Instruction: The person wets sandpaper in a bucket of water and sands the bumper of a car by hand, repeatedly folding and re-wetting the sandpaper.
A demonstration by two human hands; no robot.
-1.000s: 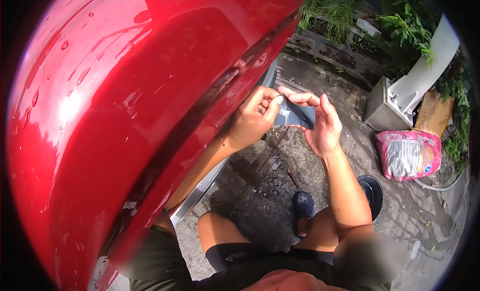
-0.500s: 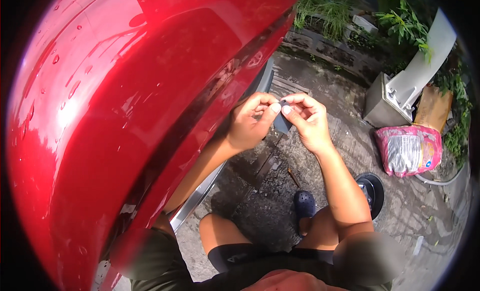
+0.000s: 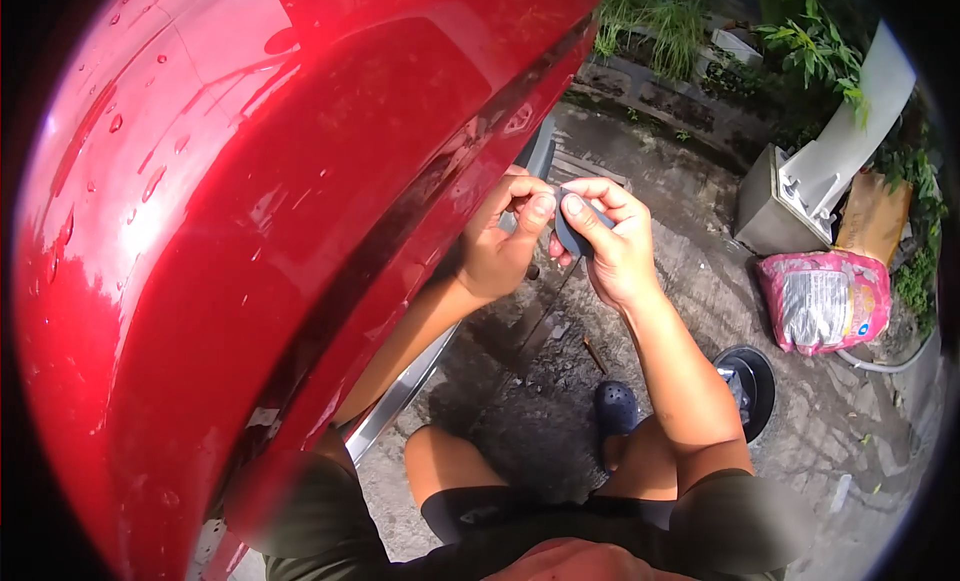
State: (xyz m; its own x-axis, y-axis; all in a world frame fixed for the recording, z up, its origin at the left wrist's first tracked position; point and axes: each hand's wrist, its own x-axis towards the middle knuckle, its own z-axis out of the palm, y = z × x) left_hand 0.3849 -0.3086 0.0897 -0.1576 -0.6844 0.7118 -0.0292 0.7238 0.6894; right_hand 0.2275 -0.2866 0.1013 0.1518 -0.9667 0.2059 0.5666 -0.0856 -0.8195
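Between my two hands is a small dark grey sheet (image 3: pixel 574 239), bent into a curve, which looks like a piece of sandpaper. My right hand (image 3: pixel 617 243) pinches it, the thumb lying flat over its face and the fingers behind. At the sheet's upper left edge, the thumb and forefinger of my left hand (image 3: pixel 503 243) are pinched together on its corner. Both hands are held up in front of me, close beside the red glossy car panel (image 3: pixel 330 171), and my left forearm runs along under its edge.
Water drops dot the panel on the left. A black bucket (image 3: pixel 748 386) with something clear inside stands on the wet concrete ground (image 3: pixel 690 251) by my right arm. Beyond it lie a pink bag (image 3: pixel 825 301), a flattened cardboard piece (image 3: pixel 874 219) and a grey metal post base (image 3: pixel 783 203).
The sheet has gone from hanging flat and pointed to curved in my right fingers. My right thumb has slid down over it, and my left hand has tilted slightly.
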